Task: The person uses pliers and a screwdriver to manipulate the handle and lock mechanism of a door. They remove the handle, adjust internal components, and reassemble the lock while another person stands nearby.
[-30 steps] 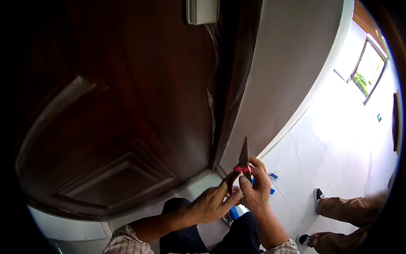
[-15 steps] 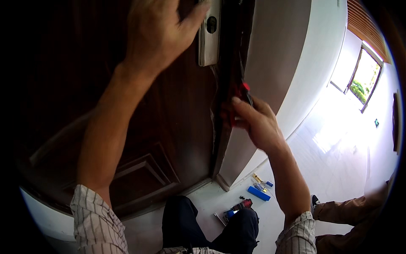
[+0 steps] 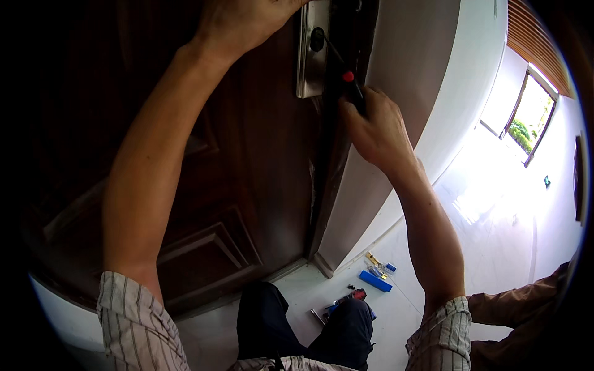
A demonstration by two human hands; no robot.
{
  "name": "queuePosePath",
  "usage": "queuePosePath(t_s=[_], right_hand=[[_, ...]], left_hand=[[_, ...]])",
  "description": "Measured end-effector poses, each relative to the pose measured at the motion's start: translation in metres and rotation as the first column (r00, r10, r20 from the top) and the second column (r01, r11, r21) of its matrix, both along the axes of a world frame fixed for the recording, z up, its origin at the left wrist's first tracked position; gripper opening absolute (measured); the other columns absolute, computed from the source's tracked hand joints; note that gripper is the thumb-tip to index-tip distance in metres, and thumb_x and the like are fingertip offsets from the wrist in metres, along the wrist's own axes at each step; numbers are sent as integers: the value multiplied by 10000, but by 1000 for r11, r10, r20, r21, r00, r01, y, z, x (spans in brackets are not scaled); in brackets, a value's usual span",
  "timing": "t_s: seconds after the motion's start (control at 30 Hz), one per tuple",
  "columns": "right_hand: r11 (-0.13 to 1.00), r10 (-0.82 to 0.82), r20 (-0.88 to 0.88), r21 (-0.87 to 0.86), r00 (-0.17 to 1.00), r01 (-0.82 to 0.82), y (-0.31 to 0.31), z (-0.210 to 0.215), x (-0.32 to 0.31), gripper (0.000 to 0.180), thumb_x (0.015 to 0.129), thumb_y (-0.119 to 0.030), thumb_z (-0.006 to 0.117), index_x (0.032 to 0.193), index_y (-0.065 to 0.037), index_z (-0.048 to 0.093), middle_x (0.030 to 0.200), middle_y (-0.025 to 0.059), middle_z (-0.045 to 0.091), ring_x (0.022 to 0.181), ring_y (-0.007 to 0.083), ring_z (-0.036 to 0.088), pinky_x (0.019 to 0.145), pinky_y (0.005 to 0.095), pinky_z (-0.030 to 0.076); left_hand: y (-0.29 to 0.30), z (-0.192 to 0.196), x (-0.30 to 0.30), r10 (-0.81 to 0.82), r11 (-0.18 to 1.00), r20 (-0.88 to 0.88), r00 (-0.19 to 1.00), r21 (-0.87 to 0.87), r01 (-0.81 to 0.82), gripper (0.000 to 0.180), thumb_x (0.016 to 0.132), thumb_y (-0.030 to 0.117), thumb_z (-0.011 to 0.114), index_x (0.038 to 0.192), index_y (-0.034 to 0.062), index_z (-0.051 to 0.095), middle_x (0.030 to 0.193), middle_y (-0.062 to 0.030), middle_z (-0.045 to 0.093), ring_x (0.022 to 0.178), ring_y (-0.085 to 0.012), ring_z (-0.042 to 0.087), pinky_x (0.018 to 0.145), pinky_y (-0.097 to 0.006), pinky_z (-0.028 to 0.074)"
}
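Currently right hand (image 3: 374, 127) grips a screwdriver (image 3: 352, 93) (black handle, red collar), its shaft angled up to the hole in the metal lock plate (image 3: 311, 52) on the dark wooden door (image 3: 247, 161). Left hand (image 3: 238, 21) presses the door beside the plate; grip unclear. Small tools (image 3: 374, 278) lie on the floor.

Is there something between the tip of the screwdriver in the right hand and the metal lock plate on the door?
Nothing visible stands between them. The right hand holds the screwdriver, and its thin shaft runs freely up to the round hole in the metal lock plate. The left hand rests on the door beside the plate, left of the shaft.
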State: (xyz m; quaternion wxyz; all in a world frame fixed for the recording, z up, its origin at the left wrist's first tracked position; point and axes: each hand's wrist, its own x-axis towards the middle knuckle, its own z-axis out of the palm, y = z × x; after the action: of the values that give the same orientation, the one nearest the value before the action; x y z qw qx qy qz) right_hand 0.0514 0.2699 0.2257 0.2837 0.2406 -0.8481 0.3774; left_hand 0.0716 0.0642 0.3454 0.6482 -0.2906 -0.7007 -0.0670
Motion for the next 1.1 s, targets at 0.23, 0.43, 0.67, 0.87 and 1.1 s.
queuePosePath(t_s=[0.23,0.43,0.67,0.87,1.1], right_hand=[[971,200,424,-206,883,-121,2,16,11,429,877,-357,562,921,62,644,739,186,598,729,275,616,730,407,466],[989,-123,300,119,946,90,-10,38,35,393,864,-286,544,934,89,639,765,231,642,749,342,647,748,433,479],[771,-259,-418,454,871,447,-12,33,25,285,833,-155,523,893,83,669,807,262,667,797,392,663,820,472,524],[683,-396,-121,624,910,380,-31,81,43,221,904,-148,529,903,8,686,750,207,653,710,352,668,705,443,529],[513,-223,-187,812,957,278,1,73,8,273,928,-195,492,957,-17,698,821,230,673,786,379,672,754,452,525]], left_hand=[[-4,8,0,-129,991,93,987,31,126,227,819,215,729,894,6,684,785,-186,678,725,-325,678,644,-399,512],[-5,11,-1,-132,991,71,989,39,130,233,814,223,731,889,7,684,792,-192,678,734,-334,678,655,-407,514],[-8,13,-4,-109,993,44,993,59,107,243,807,241,733,892,17,689,808,-194,679,767,-355,673,687,-435,516],[-10,10,-4,-110,992,77,991,73,104,251,809,266,724,870,25,688,804,-194,677,770,-365,663,698,-451,514],[-10,14,-11,-126,992,-106,986,-4,126,258,799,268,732,821,26,645,755,-193,652,741,-387,635,680,-472,500]])
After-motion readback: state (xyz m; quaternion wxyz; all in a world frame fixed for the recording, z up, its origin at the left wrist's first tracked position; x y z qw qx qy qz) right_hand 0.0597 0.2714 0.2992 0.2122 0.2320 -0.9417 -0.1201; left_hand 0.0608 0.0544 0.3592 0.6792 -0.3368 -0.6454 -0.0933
